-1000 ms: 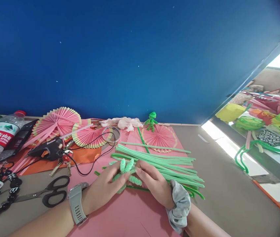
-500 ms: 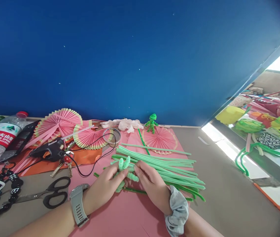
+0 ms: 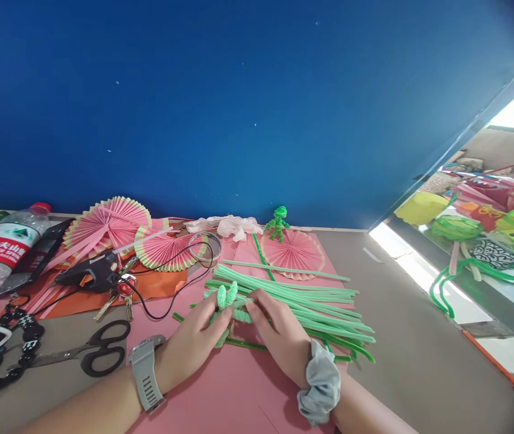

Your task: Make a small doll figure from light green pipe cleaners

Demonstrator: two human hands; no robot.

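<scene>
A small pale-green pipe-cleaner figure (image 3: 227, 296) with two upright coiled ends is held between both hands over pink paper. My left hand (image 3: 196, 337) is closed round its body, thumb across the front; much of the figure is hidden by the fingers. With its fingertips my right hand (image 3: 274, 331) pinches a coiled limb sticking out to the right. Just behind the hands lies a spread bundle of light-green pipe cleaners (image 3: 320, 306), with darker green ones beneath. Farther back a finished-looking green pipe-cleaner doll (image 3: 279, 224) stands by a pink paper fan (image 3: 294, 254).
Black-handled scissors (image 3: 103, 352), a bead string (image 3: 26, 355), keys (image 3: 126, 288) and a black glue gun (image 3: 92, 271) with its cord lie to the left. Beyond are a plastic bottle (image 3: 1, 250), a pleated fan (image 3: 107, 223) and a tape roll (image 3: 206, 247). A blue panel (image 3: 257, 108) rises behind.
My right hand has shifted slightly and its fingers have closed nearer the limb's end; the limb now points more level. The left hand keeps its hold on the figure.
</scene>
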